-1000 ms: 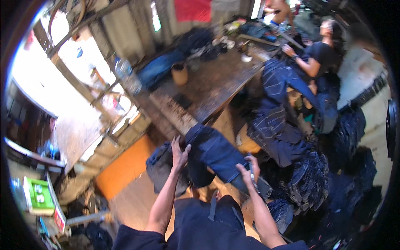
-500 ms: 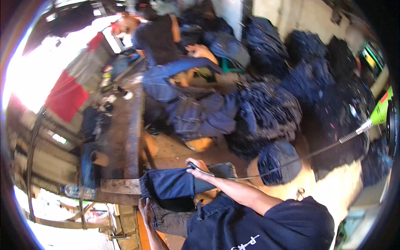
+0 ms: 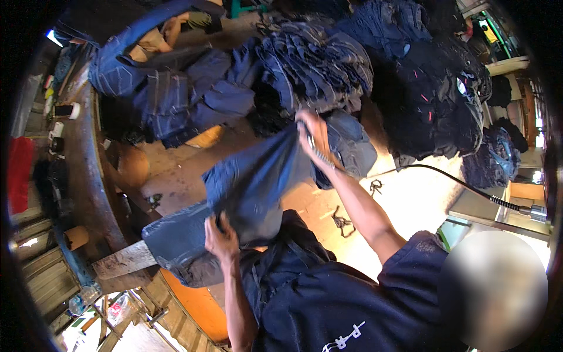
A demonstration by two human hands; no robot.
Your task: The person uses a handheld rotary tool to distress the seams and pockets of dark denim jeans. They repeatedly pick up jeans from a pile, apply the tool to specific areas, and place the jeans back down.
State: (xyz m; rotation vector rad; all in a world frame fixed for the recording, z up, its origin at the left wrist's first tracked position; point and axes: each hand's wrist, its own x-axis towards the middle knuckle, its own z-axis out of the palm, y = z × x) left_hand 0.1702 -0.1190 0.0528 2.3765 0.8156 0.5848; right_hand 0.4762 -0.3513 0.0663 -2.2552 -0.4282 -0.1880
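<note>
While gripping raised blue cloth [image 3: 252, 167] in right hand [image 3: 316, 138] | touching it with left hand [image 3: 221, 237] | cannot tell if grasping

Lifted the dark-blue denim flap [image 3: 252, 170], lying half a second ago across the end of the brown-stained wooden plank [image 3: 126, 260], and drew it taut on a slant. Carried the right hand [image 3: 316, 138] higher and farther from the plank, gripping the flap's raised end. Brought the left hand [image 3: 221, 237] up from the plank's near side to the flap's lower edge, fingers curled. Bared a slate-blue denim layer [image 3: 179, 232] over the plank's end. Bent the thin black cable [image 3: 443, 171] into an arch sloping down rightward, instead of rising. Turned the view rightward, shifting the red wall cloth [image 3: 20, 175] to the left rim.
</note>
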